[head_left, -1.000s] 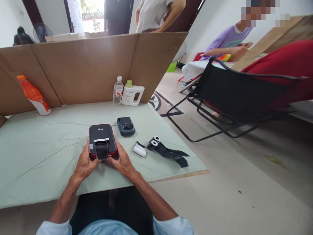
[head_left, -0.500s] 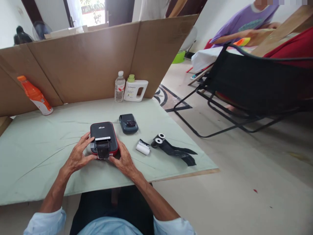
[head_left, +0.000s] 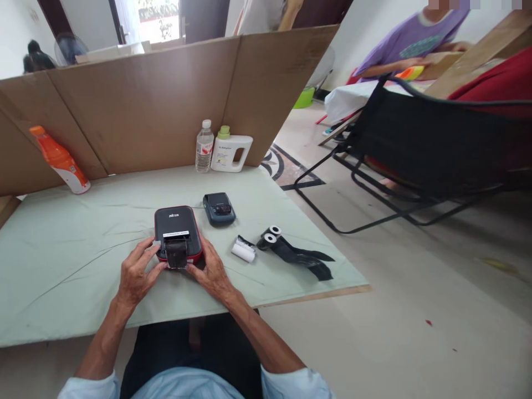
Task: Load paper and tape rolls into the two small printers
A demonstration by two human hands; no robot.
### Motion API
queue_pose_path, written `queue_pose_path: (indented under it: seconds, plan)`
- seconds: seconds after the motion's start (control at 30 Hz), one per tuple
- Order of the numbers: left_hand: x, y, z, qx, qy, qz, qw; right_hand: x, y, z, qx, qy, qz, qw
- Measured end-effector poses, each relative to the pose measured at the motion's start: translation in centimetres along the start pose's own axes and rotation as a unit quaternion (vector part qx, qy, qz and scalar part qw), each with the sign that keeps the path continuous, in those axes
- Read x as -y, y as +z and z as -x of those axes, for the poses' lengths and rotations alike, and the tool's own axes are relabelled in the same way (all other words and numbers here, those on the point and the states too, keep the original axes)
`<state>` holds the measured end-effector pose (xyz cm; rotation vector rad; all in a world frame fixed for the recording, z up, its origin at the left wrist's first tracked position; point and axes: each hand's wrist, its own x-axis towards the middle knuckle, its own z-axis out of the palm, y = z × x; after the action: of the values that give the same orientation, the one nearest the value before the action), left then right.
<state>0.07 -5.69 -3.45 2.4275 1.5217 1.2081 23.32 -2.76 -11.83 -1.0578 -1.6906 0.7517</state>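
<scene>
A black portable printer (head_left: 172,221) with a red lower edge rests on the green-covered table. Black strip material (head_left: 177,254) hangs from the slot at its near side. My left hand (head_left: 138,271) holds the printer at its near left corner, fingers along the side and thumb at the front. Around the opposite side, my right hand (head_left: 211,269) grips it, with the thumb by the front edge. Just beyond to the right lies a smaller dark device (head_left: 219,209). Two rolls of black strip (head_left: 291,252) and a small white roll (head_left: 243,250) are right of my right hand.
A cardboard panel (head_left: 153,105) stands along the table's far side. Before it are an orange bottle (head_left: 62,160), a clear water bottle (head_left: 204,147) and a white jug (head_left: 231,152). A black folding chair (head_left: 424,138) stands right, near a person in purple (head_left: 411,41).
My left hand has slid down the printer's left side toward its near corner. My right hand stays on the right side. The printer has hardly moved.
</scene>
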Motion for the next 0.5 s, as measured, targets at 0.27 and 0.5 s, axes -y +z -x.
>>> queue_pose_path:
  seconds: [0.27,0.5]
  plan:
    - [-0.05,0.33,0.19,-0.009,-0.008,-0.022,1.000,-0.07,0.13,0.18,-0.010,-0.012,0.008,1.000]
    - [-0.42,0.42,-0.28,-0.008,0.007,0.001,1.000,-0.22,0.10,0.29,-0.011,-0.016,0.008,1.000]
